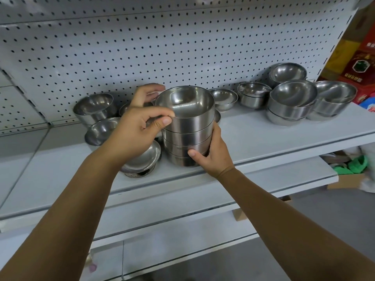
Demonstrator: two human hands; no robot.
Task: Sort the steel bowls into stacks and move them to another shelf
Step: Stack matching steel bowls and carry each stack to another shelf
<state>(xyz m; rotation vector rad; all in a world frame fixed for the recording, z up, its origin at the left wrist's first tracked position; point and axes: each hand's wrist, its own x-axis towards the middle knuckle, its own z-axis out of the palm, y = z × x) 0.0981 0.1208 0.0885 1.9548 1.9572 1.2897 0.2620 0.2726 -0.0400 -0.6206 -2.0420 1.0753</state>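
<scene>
Two hands are closing on one stack of steel bowls (188,136). The right hand (215,155) is clasping its lower part, with the thumb lying across the front of the lowest bowls and the fingers curling round the right side. The left hand (138,130) is pinching the rim of the top bowl (188,102) between thumb and forefinger, while its other fingers are arching loosely behind the rim. The stack is sitting near the front edge of the shelf (263,134), roughly midway along it; whether its foot is resting on the shelf or hanging just above cannot be told. Just left of its foot, a tipped bowl (142,159) is leaning on its side at the front edge. Two open bowls (95,104) are standing further left, toward the back. To the right, a small single bowl (223,97) is sitting close to the pegboard back panel (121,47). Beyond it, four short stacks (290,104) are crowding the right end of the shelf. A red carton (365,57) is standing past that end, and green crumpled material (353,165) is lying below, beside a lower shelf (284,179).
</scene>
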